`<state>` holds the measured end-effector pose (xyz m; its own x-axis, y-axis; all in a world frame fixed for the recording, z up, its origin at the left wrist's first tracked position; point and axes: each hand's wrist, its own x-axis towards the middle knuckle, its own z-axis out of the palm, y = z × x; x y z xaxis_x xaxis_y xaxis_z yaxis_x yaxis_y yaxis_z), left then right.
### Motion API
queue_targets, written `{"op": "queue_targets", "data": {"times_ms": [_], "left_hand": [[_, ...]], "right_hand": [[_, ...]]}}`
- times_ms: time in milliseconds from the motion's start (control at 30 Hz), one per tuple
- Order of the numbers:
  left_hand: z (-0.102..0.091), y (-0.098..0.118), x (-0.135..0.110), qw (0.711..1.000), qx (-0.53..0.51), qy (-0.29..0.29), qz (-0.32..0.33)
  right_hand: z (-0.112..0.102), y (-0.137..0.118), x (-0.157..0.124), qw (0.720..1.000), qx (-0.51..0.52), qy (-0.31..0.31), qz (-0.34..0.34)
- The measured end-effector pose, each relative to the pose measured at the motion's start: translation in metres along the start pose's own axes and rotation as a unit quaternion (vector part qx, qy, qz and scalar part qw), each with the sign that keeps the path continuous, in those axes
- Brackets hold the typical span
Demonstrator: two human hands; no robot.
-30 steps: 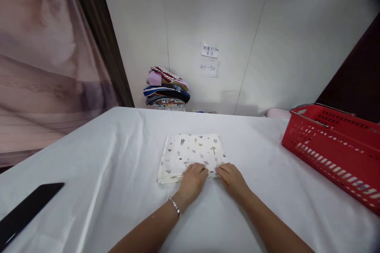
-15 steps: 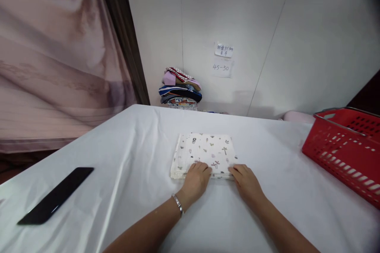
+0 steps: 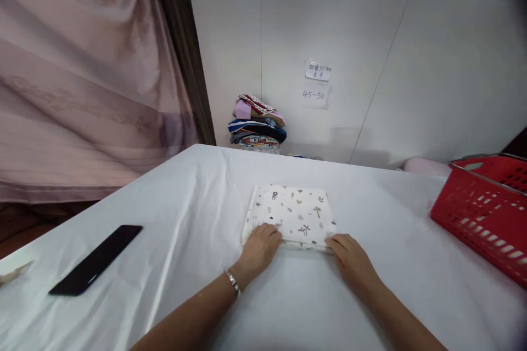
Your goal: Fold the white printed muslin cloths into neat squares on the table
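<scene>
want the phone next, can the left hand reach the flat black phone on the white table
Probably yes: the left hand rests on the folded printed cloth, only bare white tablecloth between it and the flat black phone.

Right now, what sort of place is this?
Likely an indoor fabric-folding or sorting station: a folded printed cloth on a white-covered table, a stack of folded fabrics against the wall, and a red basket at the right.

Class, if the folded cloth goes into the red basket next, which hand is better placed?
Probably right. The right hand touches the cloth at its near right corner, on the basket side; the left hand is at the near left corner, farther away.
</scene>
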<state>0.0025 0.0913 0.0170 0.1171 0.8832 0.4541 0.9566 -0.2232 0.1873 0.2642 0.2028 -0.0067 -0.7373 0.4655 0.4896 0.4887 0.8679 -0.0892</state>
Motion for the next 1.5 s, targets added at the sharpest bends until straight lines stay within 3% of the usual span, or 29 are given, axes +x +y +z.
{"op": "queue_targets", "data": {"times_ms": [133, 400, 767, 867, 967, 1033, 1100, 1167, 1267, 1400, 1500], "left_hand": [[-0.010, -0.013, -0.011, 1.000, -0.001, 0.007, -0.006], [-0.012, -0.019, -0.014, 0.999, -0.028, 0.021, -0.019], [-0.012, -0.019, -0.015, 0.997, -0.054, 0.027, -0.056], [-0.014, -0.030, -0.017, 0.989, -0.055, 0.068, -0.117], [-0.013, -0.045, -0.016, 0.964, -0.044, 0.095, -0.243], [-0.012, -0.052, -0.012, 0.937, -0.066, 0.059, -0.339], [-0.012, -0.056, -0.006, 0.909, -0.097, -0.002, -0.405], [-0.014, -0.056, 0.000, 0.894, -0.109, -0.041, -0.432], [-0.015, -0.051, 0.004, 0.886, -0.110, -0.056, -0.446], [-0.015, -0.037, -0.006, 0.875, -0.168, -0.074, -0.449], [-0.015, -0.029, -0.015, 0.874, -0.204, -0.090, -0.431]], "right_hand": [[-0.005, -0.006, 0.008, 1.000, 0.015, -0.009, 0.021], [0.009, -0.009, 0.006, 0.998, 0.040, -0.006, -0.038], [0.011, -0.021, 0.009, 0.993, 0.060, -0.102, -0.026], [0.009, -0.010, 0.008, 0.989, 0.101, -0.092, 0.047], [0.006, 0.008, 0.013, 0.964, 0.141, -0.053, 0.217], [0.006, 0.019, 0.020, 0.925, 0.177, -0.055, 0.331], [0.009, 0.026, 0.028, 0.893, 0.208, -0.073, 0.393], [0.014, 0.027, 0.035, 0.886, 0.218, -0.078, 0.401], [0.019, 0.028, 0.041, 0.895, 0.224, -0.065, 0.380], [0.020, 0.045, 0.030, 0.886, 0.260, -0.045, 0.381], [0.015, 0.059, 0.021, 0.902, 0.227, -0.058, 0.362]]}}
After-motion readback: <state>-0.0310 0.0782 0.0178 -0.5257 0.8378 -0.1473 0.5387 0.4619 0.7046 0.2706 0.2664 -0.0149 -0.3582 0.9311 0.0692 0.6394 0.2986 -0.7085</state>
